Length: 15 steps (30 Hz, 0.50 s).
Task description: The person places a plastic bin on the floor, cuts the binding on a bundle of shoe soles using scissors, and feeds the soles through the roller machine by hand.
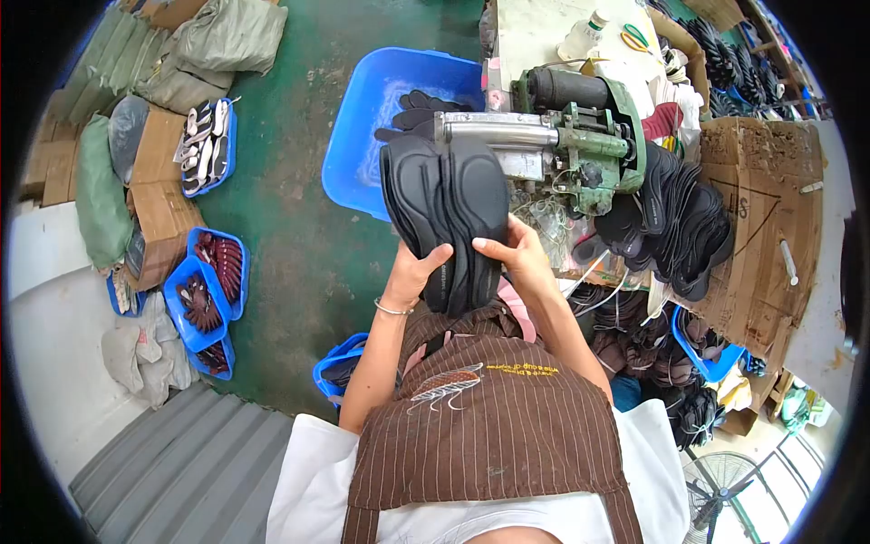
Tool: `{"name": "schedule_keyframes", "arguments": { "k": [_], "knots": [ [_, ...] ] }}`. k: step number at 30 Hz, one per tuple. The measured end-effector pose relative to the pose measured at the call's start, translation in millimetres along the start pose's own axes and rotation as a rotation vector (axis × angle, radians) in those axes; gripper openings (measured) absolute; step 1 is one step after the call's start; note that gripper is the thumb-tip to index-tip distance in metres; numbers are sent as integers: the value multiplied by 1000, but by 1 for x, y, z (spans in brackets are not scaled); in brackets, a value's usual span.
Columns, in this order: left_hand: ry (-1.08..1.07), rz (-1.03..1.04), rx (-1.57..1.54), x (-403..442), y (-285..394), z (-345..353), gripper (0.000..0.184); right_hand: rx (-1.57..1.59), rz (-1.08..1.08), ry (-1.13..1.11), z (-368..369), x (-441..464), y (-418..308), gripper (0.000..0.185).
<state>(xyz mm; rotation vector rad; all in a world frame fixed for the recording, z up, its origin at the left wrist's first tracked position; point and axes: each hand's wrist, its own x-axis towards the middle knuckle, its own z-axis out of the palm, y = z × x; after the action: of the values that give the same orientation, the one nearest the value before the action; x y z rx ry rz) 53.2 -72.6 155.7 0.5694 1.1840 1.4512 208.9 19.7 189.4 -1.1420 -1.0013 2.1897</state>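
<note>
A thick bundle of black shoe insoles (476,186) is upright in front of my body, in two stacks side by side. My left hand (415,274) grips the left stack, thumb across its front edge. My right hand (520,254) holds the right stack, its thumb pressed on the front near the middle. Most of the fingers are hidden behind the insoles. Just beyond the bundle is a green machine with a shiny metal roller (498,132). More black insoles (419,111) lie in the large blue bin (352,136) behind the bundle.
A heap of black insoles (675,218) lies on the worktable, right of the machine, beside a cardboard box (748,227). A bottle (583,38) and scissors (634,38) are at the back. Blue baskets (178,283) stand left on the green floor; a fan (716,494) is lower right.
</note>
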Motion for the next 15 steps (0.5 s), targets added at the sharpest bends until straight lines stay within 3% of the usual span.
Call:
{"name": "schedule_keyframes", "arguments": {
  "k": [1,3,5,8,10,13,15],
  "knots": [
    [4,1,0,-3,1,-2,50,54,8,7,-6,2,3,39],
    [-168,-173,-527,-8,15,1,51,240,38,-35,-17,4,1,42],
    [-164,-119,-570,-5,24,10,54,364,57,-107,-22,-1,-8,46],
    [-162,-201,-457,-6,11,1,48,308,59,-173,-20,-3,-7,46],
    [-21,-65,-14,-7,-1,2,45,256,84,-145,-12,-2,-3,45],
    [-16,-43,88,-5,6,7,45,239,149,-108,-5,-2,-2,44],
    [-41,0,173,-6,6,7,45,212,14,-91,-5,-2,2,42]
  ]
}}
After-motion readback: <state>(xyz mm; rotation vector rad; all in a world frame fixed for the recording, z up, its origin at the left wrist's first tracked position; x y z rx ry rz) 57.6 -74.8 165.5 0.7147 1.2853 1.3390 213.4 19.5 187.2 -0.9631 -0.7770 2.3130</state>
